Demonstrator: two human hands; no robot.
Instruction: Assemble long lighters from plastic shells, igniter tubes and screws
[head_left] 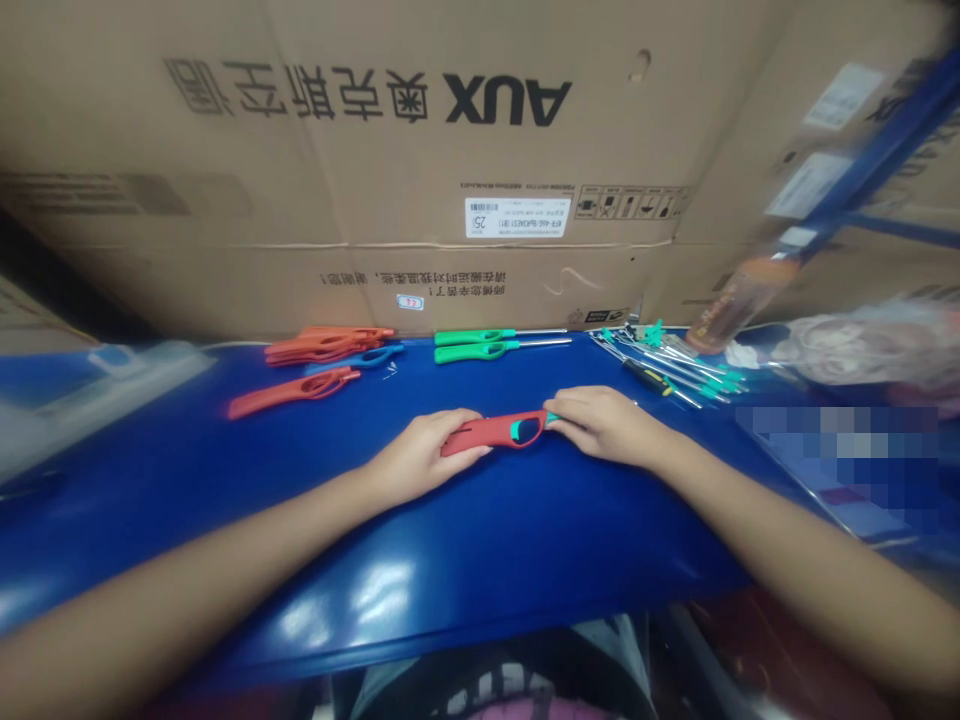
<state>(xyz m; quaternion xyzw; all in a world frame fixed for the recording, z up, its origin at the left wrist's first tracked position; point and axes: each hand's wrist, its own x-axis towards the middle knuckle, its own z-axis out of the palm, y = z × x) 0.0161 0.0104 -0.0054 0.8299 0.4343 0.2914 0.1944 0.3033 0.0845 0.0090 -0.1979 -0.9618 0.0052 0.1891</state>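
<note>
Head view: left hand [420,456] and right hand [607,426] grip a smooth red plastic lighter [487,434].

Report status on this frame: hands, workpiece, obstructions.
Left hand gripping red plastic utility-lighter body. Right hand on its teal-tipped end. Green-tipped metal rods lie beyond, apart from both hands.

The blue table [465,570] gave a hand room to pass along its near edge, in front of the left hand [424,458] and right hand [607,425], both on the red lighter [487,432]. Farther out, the way was blocked by a row: orange lighters [326,345], green lighters [480,345] and a spread of metal rods [667,368]. A cardboard box [375,130] walled off the far edge, and a plastic bag [862,345] sat past the rods on the right.
</note>
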